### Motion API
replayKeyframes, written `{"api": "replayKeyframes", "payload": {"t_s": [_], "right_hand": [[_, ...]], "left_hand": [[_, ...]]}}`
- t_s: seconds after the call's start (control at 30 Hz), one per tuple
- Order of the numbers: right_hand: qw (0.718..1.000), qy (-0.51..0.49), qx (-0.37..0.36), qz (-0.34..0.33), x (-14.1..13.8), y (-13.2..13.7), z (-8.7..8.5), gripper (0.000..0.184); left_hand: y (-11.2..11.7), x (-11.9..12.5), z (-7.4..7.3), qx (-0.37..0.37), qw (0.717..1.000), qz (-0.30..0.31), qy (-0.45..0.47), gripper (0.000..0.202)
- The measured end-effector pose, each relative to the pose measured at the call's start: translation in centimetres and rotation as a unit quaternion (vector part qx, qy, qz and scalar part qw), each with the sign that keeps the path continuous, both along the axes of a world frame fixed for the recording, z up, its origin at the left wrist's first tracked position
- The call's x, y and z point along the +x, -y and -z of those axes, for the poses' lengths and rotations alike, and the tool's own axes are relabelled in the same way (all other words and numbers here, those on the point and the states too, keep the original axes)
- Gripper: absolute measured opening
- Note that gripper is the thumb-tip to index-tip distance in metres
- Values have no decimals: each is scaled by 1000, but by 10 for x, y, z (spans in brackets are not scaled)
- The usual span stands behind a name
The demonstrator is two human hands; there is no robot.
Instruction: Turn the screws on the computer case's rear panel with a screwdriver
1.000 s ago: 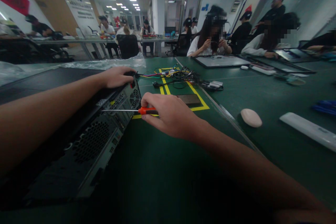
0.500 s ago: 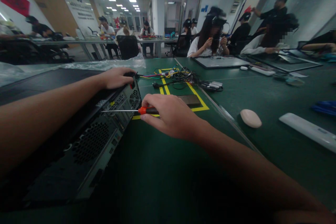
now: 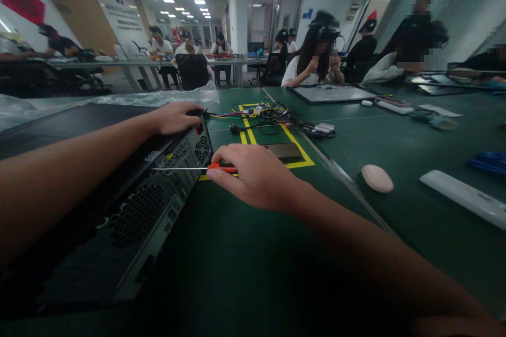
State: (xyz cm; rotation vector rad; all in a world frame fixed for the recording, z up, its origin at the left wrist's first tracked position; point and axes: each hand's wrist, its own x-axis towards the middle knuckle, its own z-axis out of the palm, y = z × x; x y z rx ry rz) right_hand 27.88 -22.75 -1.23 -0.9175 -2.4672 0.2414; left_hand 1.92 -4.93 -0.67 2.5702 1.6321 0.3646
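A black computer case point(image 3: 136, 216) lies on its side at the left, its grey rear panel with vents and ports facing right. My left hand point(image 3: 179, 117) lies over the case's far upper corner, fingers curled round the edge and fingertips partly hidden. In my right hand point(image 3: 256, 174) is a screwdriver point(image 3: 222, 168) with an orange and black handle, pinched between thumb and fingers. Its long thin shaft points left, and the tip meets the rear panel near the upper edge. Any screw at the tip is too small to make out.
Bundled cables point(image 3: 276, 114) and a brown block point(image 3: 288, 151) sit by yellow tape lines on the green table point(image 3: 253, 263). Rightward are a pale mouse point(image 3: 377, 178) and a white bar-shaped object point(image 3: 462, 195). Plastic wrap point(image 3: 174, 96) lies behind the case. Other people work beyond.
The screwdriver handle has turned in my right hand, and my thumb and fingers have shifted slightly on it. The tip stays at the same spot; my left hand and the case keep still.
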Motion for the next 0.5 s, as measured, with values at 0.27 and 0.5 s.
{"api": "replayKeyframes", "payload": {"t_s": [0.27,0.5], "right_hand": [[1000,3,-2,3,2,-1,0,14],[1000,-1,3,2,2,-2,-1,14]], "left_hand": [[1,1,0,0,1000,-2,10,71],[2,1,-2,3,1000,2,4,71]]}}
